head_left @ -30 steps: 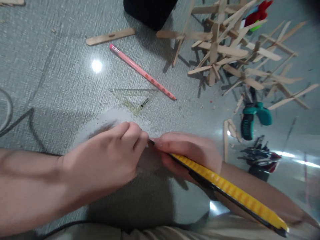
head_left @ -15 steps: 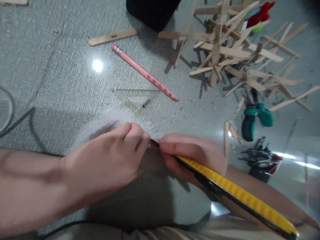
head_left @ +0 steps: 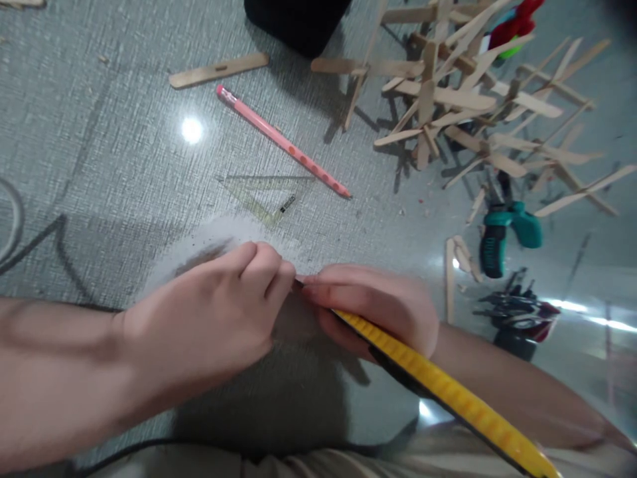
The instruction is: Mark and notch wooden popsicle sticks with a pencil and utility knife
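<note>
My right hand is closed around a long yellow-and-black utility knife, whose ridged handle runs back toward the lower right. The knife's dark front end lies against the fingertips of my left hand. That left hand is curled shut, and whatever its fingers pinch is hidden behind them. Both hands meet above a patch of pale dust on the grey textured surface. Just beyond them lie a clear set square and a pink pencil.
A slotted craft stick lies past the pencil, near a black object. Crossed craft-stick pieces pile up at upper right. Teal-handled pliers and a cluster of dark tool bits are on the right. A cable curves at left.
My right hand and the knife have slid a little left, closer to my left hand, which keeps its grip nearly in place. The whole view has shifted slightly.
</note>
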Tool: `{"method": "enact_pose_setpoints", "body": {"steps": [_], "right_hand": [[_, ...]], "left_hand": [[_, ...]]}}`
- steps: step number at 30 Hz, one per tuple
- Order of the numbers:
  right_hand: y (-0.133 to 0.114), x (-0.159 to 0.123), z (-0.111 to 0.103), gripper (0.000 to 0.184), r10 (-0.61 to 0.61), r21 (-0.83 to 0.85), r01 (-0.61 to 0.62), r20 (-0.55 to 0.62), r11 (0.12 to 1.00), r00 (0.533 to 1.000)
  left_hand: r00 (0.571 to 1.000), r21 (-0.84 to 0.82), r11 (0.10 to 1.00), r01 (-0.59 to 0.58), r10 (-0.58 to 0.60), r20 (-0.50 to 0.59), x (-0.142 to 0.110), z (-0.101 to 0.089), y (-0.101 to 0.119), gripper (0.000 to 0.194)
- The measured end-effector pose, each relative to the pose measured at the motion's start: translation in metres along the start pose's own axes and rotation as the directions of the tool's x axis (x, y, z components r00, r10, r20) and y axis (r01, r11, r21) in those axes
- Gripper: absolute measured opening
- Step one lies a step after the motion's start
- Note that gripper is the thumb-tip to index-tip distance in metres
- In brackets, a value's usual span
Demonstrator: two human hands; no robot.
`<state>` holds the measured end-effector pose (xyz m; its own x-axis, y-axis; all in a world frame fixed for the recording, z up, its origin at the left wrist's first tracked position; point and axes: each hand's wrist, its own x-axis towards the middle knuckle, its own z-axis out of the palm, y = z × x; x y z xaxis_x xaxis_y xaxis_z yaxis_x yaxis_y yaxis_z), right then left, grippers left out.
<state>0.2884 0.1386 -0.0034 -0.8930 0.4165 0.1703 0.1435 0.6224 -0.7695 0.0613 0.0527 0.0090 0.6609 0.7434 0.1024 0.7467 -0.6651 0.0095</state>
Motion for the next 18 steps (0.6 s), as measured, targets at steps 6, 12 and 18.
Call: {"method": "enact_pose_setpoints", "body": {"steps": [6, 12, 18], "right_hand": [[0.0001, -0.0039, -0.0029, 0.022, 0.000, -0.019, 0.000, -0.001, 1.000, 1.000], [-0.0004, -0.0025, -0.0044, 0.025, 0.018, -0.041, -0.018, 0.002, 0.999, 1.000], [-0.0004, -0.0002, -0.0004, 0.015, -0.033, -0.074, 0.031, -0.028, 0.997, 0.999]], "left_hand": [[1.000, 0.002, 1.000, 0.006, -0.006, -0.010, 0.0008, -0.0004, -0.0013, 0.024], [1.000, 0.003, 1.000, -0.009, 0.009, -0.003, 0.0018, -0.0018, -0.0006, 0.025], [1.000, -0.010, 1.000, -0.008, 0.008, -0.018, 0.0017, -0.0014, -0.0006, 0.024]]}}
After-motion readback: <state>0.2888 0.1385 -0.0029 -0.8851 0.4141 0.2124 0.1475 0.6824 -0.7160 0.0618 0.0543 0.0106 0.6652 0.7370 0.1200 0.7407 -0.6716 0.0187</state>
